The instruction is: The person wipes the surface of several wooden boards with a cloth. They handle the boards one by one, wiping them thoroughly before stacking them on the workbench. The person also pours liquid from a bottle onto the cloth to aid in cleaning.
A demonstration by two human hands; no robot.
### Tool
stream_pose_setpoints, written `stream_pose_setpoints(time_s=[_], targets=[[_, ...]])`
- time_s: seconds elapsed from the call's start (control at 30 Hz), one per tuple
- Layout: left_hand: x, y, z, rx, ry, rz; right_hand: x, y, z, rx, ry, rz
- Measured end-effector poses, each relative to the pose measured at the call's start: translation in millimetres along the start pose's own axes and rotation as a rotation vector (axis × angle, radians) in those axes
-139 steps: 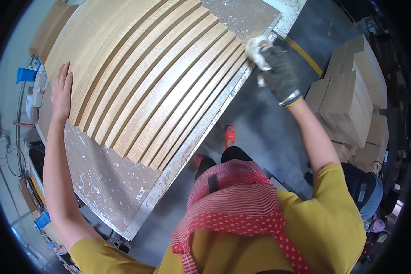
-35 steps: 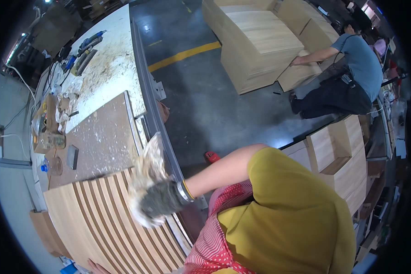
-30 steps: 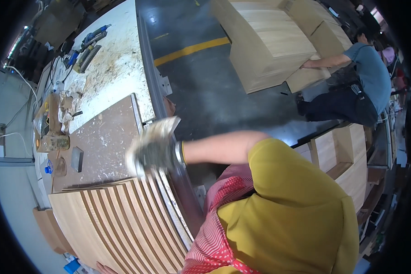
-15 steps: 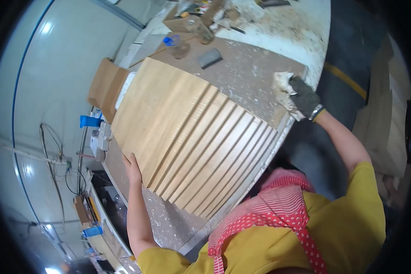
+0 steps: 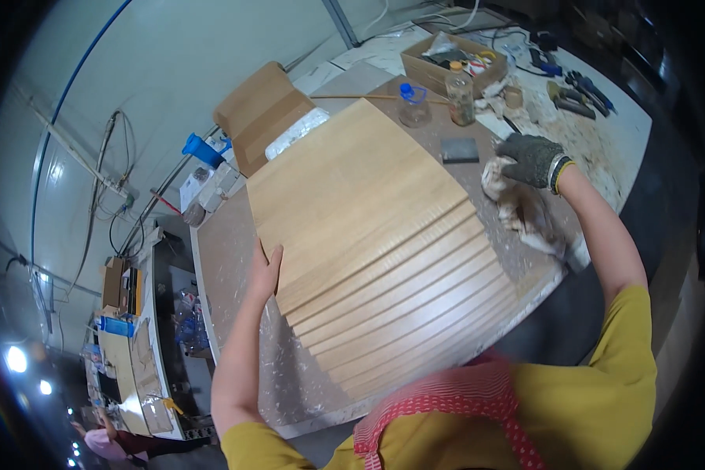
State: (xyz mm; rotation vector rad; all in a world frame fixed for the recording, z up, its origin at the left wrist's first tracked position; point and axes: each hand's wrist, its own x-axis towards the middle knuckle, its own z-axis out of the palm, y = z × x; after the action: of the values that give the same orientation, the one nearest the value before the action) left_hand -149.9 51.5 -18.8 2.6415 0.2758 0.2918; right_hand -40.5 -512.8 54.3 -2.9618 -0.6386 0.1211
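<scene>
Several pale wooden boards [image 5: 360, 196] lie fanned out in an overlapping stack on the speckled worktable [image 5: 227, 251]. My bare left hand [image 5: 266, 270] grips the left edge of the uppermost board, thumb at the rim and the other fingers partly hidden. To the right of the stack, my right hand [image 5: 534, 160], in a dark work glove, is closed on a crumpled, stained white rag [image 5: 521, 207]. The rag hangs down toward the table's right edge. Just left of that glove lies a grey rectangular block [image 5: 459, 150].
Beyond the boards stand a bottle with a blue cap [image 5: 413, 110], an orange-capped bottle [image 5: 460, 98] and a cardboard box of odds and ends [image 5: 423, 69]. Pliers-like tools [image 5: 576, 98] lie at the far right. An open carton [image 5: 262, 117] is back left; another person [image 5: 106, 442] is far lower left.
The view has swung to the right. My right hand has carried the rag from the table's near right corner farther in, close to the grey block. My left hand stays at the board's edge.
</scene>
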Motion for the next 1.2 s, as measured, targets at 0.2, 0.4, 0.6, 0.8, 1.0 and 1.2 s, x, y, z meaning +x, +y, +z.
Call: stream_pose_setpoints(time_s=[0.2,0.4,0.6,0.8,1.0,1.2], targets=[[80,20,-36,0.028,0.028,-0.001,126,-55,-13,0.290,0.316,-0.298],[192,36,-10,0.075,0.167,0.184,293,-118,24,0.011,0.505,-0.445],[265,-15,20,0.521,-0.051,-0.088,375,-158,50,0.032,0.111,-0.155],[245,15,13,0.656,-0.391,0.064,361,-164,38,0.085,-0.127,-0.170],[246,3,19,0.320,-0.340,-0.159,351,-169,33,0.053,-0.199,-0.249],[188,37,-1,0.369,-0.586,-0.169,296,-159,38,-0.133,-0.330,-0.256]])
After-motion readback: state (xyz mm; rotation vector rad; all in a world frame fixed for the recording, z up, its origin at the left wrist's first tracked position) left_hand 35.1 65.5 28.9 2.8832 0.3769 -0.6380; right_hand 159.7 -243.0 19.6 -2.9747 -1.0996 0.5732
